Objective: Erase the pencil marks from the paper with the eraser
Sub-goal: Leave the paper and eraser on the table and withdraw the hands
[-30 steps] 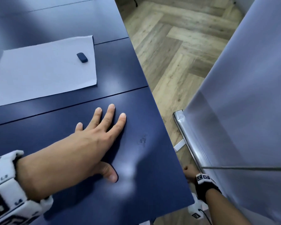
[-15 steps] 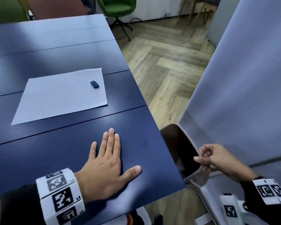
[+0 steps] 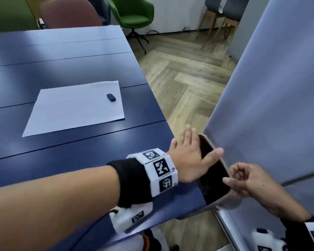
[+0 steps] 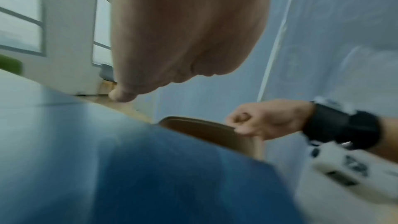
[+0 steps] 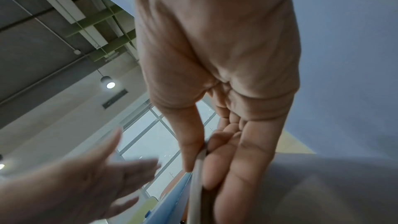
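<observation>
A white sheet of paper (image 3: 74,107) lies flat on the dark blue table (image 3: 65,160). No pencil marks show on it from here. A small dark blue eraser (image 3: 111,97) sits on the paper near its far right corner. Both hands are off the table's right edge, far from the eraser. My left hand (image 3: 190,147) has straight fingers and a spread thumb, right at the dark chair back (image 3: 214,176). My right hand (image 3: 243,178) pinches the chair back's rim (image 5: 197,193), thumb on one side and fingers on the other.
A grey partition (image 3: 272,98) stands close on the right, just behind the chair. Wooden floor (image 3: 185,78) lies between table and partition. Green (image 3: 134,13) and reddish (image 3: 69,13) chairs stand beyond the table's far end.
My left hand has lifted off the tabletop and swung right to the chair back. The right hand stays on the chair's rim. The view has tilted up, so the paper sits farther away.
</observation>
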A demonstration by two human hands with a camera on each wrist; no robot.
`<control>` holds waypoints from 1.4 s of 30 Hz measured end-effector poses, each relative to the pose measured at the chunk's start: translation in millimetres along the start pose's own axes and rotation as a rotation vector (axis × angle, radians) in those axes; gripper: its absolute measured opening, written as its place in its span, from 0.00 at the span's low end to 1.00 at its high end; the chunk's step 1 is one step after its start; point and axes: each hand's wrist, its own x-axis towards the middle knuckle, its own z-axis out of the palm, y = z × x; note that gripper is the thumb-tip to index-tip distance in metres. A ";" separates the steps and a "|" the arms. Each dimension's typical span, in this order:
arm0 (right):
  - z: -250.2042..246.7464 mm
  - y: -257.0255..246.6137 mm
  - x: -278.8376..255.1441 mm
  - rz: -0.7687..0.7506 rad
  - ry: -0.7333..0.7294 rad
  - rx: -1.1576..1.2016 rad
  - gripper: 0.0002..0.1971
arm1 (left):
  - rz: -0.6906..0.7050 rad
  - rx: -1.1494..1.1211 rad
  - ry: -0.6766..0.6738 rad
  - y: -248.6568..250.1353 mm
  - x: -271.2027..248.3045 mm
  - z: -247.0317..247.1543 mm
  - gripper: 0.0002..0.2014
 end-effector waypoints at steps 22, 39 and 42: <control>17.3 -4.8 -25.9 -0.088 -0.052 0.023 0.27 | -0.408 0.164 0.168 -122.6 -38.7 -47.8 0.46; 13.9 -1.0 -39.0 -0.099 -0.044 0.020 0.40 | -0.112 -0.075 -0.021 -26.4 -47.2 12.4 0.42; 13.5 1.7 -40.5 -0.101 -0.034 0.012 0.39 | -0.409 0.046 0.082 -87.5 -93.5 -3.3 0.53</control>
